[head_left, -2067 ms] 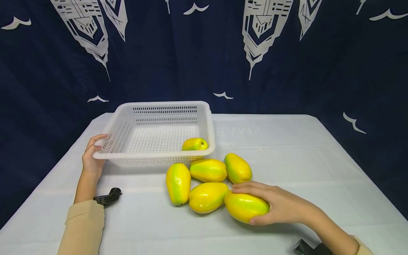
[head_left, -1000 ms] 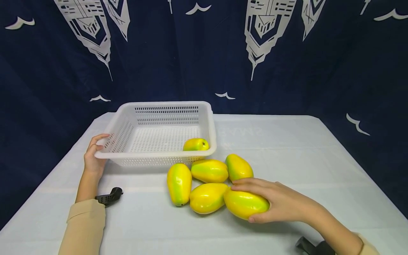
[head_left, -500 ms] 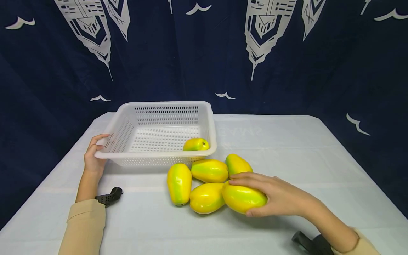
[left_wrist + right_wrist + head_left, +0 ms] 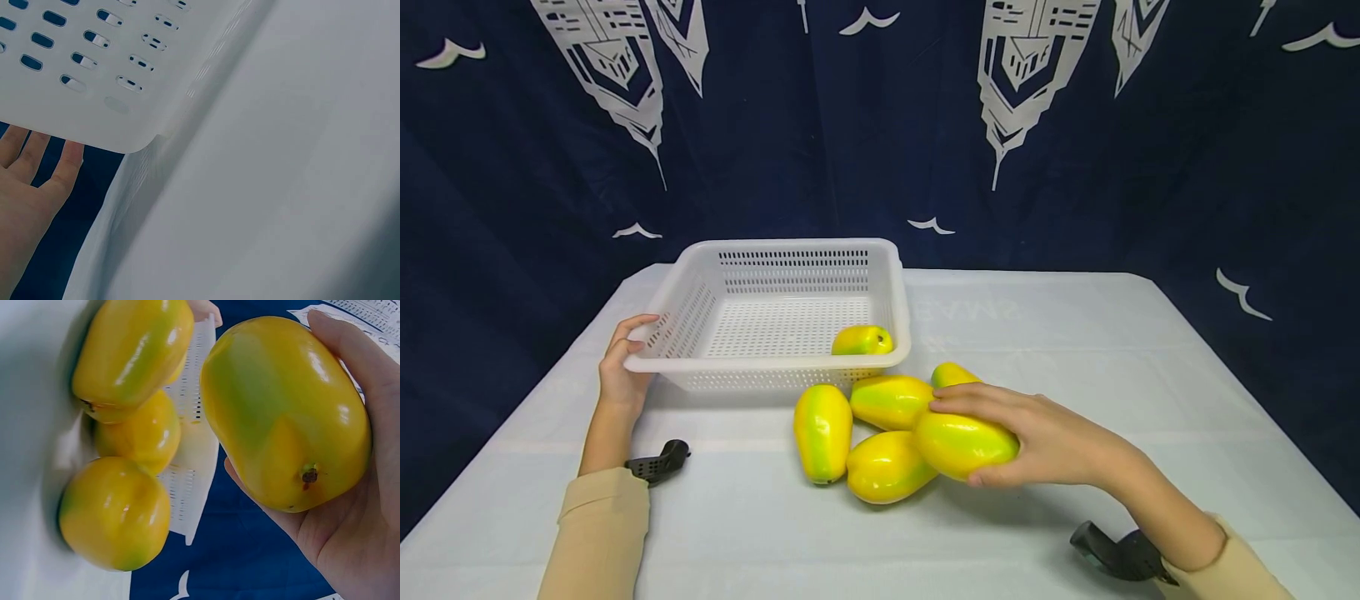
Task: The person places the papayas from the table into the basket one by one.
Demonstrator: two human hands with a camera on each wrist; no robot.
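My right hand (image 4: 1045, 437) grips a glossy yellow-green papaya (image 4: 964, 446), thumb on the near side and fingers over the far side. It is raised off the table, in front of the others; in the right wrist view the held papaya (image 4: 287, 419) shows its brown stem end. Several more papayas (image 4: 822, 433) lie grouped on the table, one partly hidden behind the right hand. At the left, my left hand (image 4: 622, 371) holds the near left corner of a white perforated plastic basket (image 4: 767, 364). In the left wrist view, fingers (image 4: 65, 164) reach beneath its rim.
One papaya (image 4: 862, 340) lies inside the basket at its near right corner. A white cloth (image 4: 1112, 375) covers the table. Behind it hangs a dark blue curtain (image 4: 820, 150) with white prints. Both wrists wear black camera mounts (image 4: 658, 462).
My right hand has lifted the papaya off the table and carried it up, slightly left and away from me, now covering part of the papaya behind. The left hand keeps its place on the basket.
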